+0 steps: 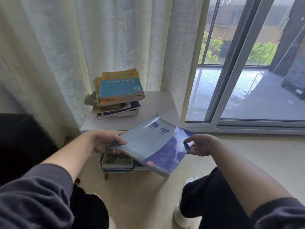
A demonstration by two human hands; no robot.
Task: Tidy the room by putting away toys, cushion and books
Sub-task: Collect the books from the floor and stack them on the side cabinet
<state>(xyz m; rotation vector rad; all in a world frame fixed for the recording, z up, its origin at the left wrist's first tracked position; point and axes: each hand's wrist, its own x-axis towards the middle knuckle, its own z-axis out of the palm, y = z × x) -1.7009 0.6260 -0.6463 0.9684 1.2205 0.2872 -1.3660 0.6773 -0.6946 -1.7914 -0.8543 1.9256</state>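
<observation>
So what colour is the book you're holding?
The held paperback book is pale blue and dark purple-blue, head view.

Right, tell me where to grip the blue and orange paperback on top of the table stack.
Probably its near edge, coming from the front: the blue and orange paperback lies flat on the stack, that edge faces the person, and the cream curtain crowds its back. Pinch cover and underside there.
</observation>
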